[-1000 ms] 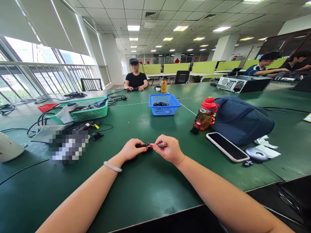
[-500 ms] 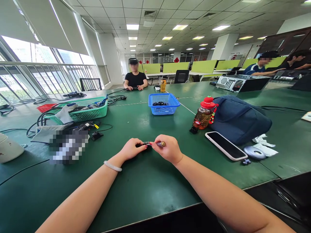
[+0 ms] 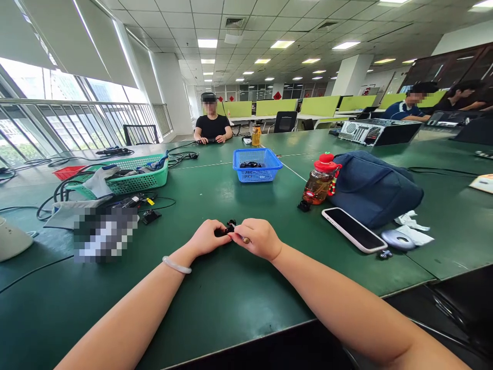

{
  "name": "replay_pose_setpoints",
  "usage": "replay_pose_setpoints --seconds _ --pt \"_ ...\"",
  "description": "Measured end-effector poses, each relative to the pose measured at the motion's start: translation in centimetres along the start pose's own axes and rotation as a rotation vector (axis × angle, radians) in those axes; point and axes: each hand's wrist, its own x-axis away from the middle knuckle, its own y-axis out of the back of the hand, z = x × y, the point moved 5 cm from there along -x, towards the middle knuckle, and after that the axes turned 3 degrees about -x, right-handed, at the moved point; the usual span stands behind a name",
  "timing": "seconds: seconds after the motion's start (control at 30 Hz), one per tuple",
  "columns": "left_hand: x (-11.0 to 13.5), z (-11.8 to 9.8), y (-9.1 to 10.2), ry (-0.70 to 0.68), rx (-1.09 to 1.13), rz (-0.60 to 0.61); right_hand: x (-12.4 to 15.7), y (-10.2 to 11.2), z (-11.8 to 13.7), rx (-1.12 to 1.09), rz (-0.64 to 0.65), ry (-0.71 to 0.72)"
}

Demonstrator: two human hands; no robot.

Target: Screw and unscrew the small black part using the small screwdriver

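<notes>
My left hand (image 3: 205, 239) is closed on a small black part (image 3: 231, 224) just above the green table, thumb and forefinger pinching its near side. The part's exact kind is too small to make out. In my right hand (image 3: 262, 239) is a slim pen-like tool with a round brownish end (image 3: 246, 240), gripped between thumb and fingers. Its other end points into the black part, where my fingertips hide the tip. Both hands nearly meet. Beyond them stands a blue basket (image 3: 257, 174) with black pieces inside.
To the left lie a green basket (image 3: 154, 177) with gloves, a small black block (image 3: 151, 216) and cables. On the right are a red-lidded bottle (image 3: 318, 187), a dark blue bag (image 3: 379, 185) and a phone (image 3: 352, 229). A person (image 3: 211, 125) sits across the table (image 3: 215, 308).
My right hand has moved slightly left and down, with the tool tilted differently. The black part appears turned, showing more of itself above my fingertips. The whole view has shifted slightly.
</notes>
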Motion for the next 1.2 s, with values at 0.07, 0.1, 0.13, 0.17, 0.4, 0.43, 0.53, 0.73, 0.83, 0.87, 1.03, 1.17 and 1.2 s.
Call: replay_pose_setpoints --seconds 0.07,0.1,0.13,0.17,0.4,0.43,0.53,0.73,0.83,0.87,1.03,1.17,1.2 --pt "0.0 0.0 0.0 0.002 -0.014 0.007 0.0 0.3 -0.9 -0.075 -0.048 -0.113" --pt "0.0 0.1 0.0 0.002 -0.026 0.011 0.0 0.6 -1.5 -0.12 -0.086 -0.189" --pt "0.1 0.1 0.0 -0.002 -0.04 0.013 0.1 0.9 -2.0 -0.162 -0.126 -0.271" --pt "0.1 0.2 0.0 -0.009 -0.054 0.012 0.1 1.2 -2.6 -0.196 -0.159 -0.356" --pt "0.6 0.5 0.1 -0.052 -0.116 0.041 1.7 0.7 -7.2 -0.421 -0.187 -0.845" --pt "0.7 0.5 0.1 -0.055 -0.115 0.045 2.1 0.1 -7.8 -0.503 -0.162 -0.918" --pt "0.9 0.6 0.3 -0.058 -0.083 0.039 3.0 -1.4 -9.0 -0.591 -0.059 -1.026" --pt "0.6 1.5 1.4 0.009 0.212 -0.1 3.5 -1.8 -9.4 -0.48 0.067 -1.027" --pt "0.7 2.3 2.2 0.158 0.094 -0.229 3.2 -1.5 -9.2 -0.344 0.153 -0.976" --pt "0.8 2.4 2.3 0.204 -0.008 -0.238 3.1 -1.5 -9.1 -0.276 0.2 -0.953" --pt "1.1 1.4 2.3 0.267 -0.412 -0.124 3.2 -1.6 -8.6 -0.055 0.418 -0.944" --pt "1.1 -1.0 1.9 0.104 -0.399 -0.201 3.3 -1.8 -8.3 -0.006 0.515 -0.949" --pt "1.1 -1.7 1.5 0.032 -0.378 -0.197 3.3 -1.9 -8.2 0.002 0.529 -0.941"
